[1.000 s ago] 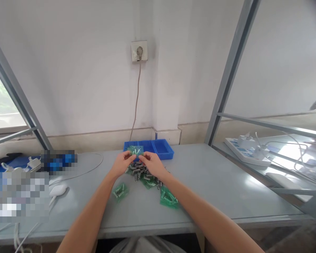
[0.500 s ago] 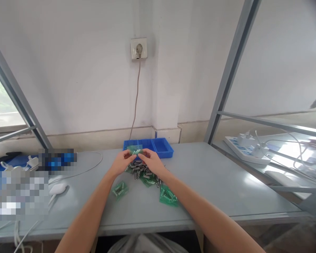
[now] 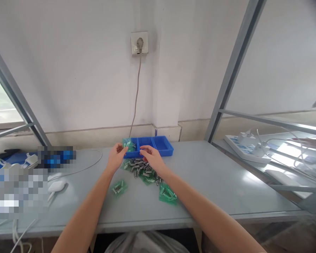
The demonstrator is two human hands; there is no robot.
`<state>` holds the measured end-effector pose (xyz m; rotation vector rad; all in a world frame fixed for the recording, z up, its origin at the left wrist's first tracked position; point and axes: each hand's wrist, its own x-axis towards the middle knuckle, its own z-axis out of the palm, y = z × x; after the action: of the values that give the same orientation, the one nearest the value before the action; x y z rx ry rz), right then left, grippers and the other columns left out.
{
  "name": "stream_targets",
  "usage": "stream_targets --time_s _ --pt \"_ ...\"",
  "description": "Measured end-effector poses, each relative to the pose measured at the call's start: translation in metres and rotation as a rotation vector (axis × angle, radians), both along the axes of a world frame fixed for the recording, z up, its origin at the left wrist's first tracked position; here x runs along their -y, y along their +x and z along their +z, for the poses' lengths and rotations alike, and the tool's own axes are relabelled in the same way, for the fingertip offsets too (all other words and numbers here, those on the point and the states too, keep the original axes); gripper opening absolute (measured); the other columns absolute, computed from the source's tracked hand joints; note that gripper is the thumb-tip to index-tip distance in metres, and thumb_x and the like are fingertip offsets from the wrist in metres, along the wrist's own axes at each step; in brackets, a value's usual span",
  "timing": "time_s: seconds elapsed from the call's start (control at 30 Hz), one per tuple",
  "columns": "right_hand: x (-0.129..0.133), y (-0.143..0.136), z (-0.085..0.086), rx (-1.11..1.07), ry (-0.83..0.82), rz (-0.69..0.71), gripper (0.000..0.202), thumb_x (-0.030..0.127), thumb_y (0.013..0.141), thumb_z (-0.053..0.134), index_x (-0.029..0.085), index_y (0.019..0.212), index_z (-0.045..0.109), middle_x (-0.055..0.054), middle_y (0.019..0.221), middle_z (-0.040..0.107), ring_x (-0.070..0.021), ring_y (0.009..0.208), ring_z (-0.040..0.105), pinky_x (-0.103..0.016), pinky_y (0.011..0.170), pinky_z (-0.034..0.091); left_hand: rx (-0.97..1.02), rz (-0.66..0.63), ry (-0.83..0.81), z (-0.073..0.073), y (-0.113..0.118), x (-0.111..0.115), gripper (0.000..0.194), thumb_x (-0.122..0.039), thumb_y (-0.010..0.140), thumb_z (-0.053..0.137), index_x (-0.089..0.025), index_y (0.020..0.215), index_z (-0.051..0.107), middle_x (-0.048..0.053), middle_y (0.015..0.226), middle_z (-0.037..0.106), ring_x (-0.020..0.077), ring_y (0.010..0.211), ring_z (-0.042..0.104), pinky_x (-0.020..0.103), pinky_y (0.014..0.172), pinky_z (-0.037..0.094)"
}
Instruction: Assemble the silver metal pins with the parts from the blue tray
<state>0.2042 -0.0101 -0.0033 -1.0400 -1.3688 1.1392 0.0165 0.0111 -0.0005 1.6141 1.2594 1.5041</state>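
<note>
My left hand [image 3: 116, 156] pinches the edge of a small green plastic bag [image 3: 127, 143] between thumb and fingers, over the left compartment of the blue tray [image 3: 165, 153]. Pale pieces show through the bag. My right hand [image 3: 154, 160] is just in front of the tray's middle compartment, its thumb and fingertips slightly apart with nothing visible between them. Below both hands lies a heap of short metal cylinders [image 3: 138, 167], partly on green bags and partly hidden by my right hand. Two more filled green bags, one left [image 3: 119, 188] and one right [image 3: 167, 194], lie nearer me.
A white adapter with a cable [image 3: 57, 186] lies on the grey table [image 3: 216, 182] at left, beside blurred items. Metal frame posts [image 3: 230, 70] rise at both sides. The wall behind has a plugged socket [image 3: 139, 43]. A power strip [image 3: 244, 149] sits beyond the right post.
My hands have drawn apart. The green bag has gone from between both hands to the left hand alone, over the tray's left compartment. My right hand has let go of it.
</note>
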Motion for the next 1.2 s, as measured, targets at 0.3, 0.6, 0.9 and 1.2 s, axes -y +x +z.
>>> stream_targets --time_s 0.3,0.6,0.9,1.2 --pt "-0.003 -0.004 -0.002 -0.059 0.018 0.081 0.03 0.048 0.074 0.062 0.019 0.08 0.059 -0.002 0.079 0.067 -0.012 0.058 0.05 -0.026 0.056 0.041 0.005 -0.243 -0.069 -0.001 0.01 0.005 0.033 -0.047 0.076 0.065 -0.019 0.082 0.048 -0.003 0.068 0.051 0.0097 0.058 0.048 0.022 0.052 0.035" --pt "0.002 0.001 0.003 -0.023 0.02 0.032 0.023 0.042 0.076 0.06 0.019 0.075 0.057 0.002 0.062 0.055 -0.0122 0.058 0.048 -0.026 0.057 0.04 -0.148 -0.244 -0.007 0.011 0.003 0.012 0.024 -0.04 0.082 0.052 -0.019 0.092 0.059 0.006 0.095 0.064 0.0167 0.079 0.055 0.026 0.067 0.043" --pt "-0.006 0.001 0.001 -0.21 -0.087 -0.036 0.033 0.045 0.071 0.064 0.02 0.092 0.057 0.003 0.067 0.058 -0.011 0.052 0.049 -0.026 0.053 0.04 -0.161 -0.264 0.003 0.012 -0.003 0.01 0.031 -0.037 0.077 0.053 -0.018 0.094 0.069 0.007 0.104 0.068 0.0257 0.103 0.058 0.036 0.093 0.042" --pt "-0.009 0.005 0.004 -0.294 -0.085 -0.103 0.037 0.043 0.068 0.064 0.02 0.097 0.057 0.002 0.067 0.058 -0.0108 0.052 0.049 -0.024 0.05 0.04 -0.376 0.032 0.038 0.002 -0.007 -0.01 0.048 -0.042 0.083 0.053 -0.026 0.127 0.057 0.007 0.131 0.058 0.0295 0.13 0.037 0.048 0.108 0.025"
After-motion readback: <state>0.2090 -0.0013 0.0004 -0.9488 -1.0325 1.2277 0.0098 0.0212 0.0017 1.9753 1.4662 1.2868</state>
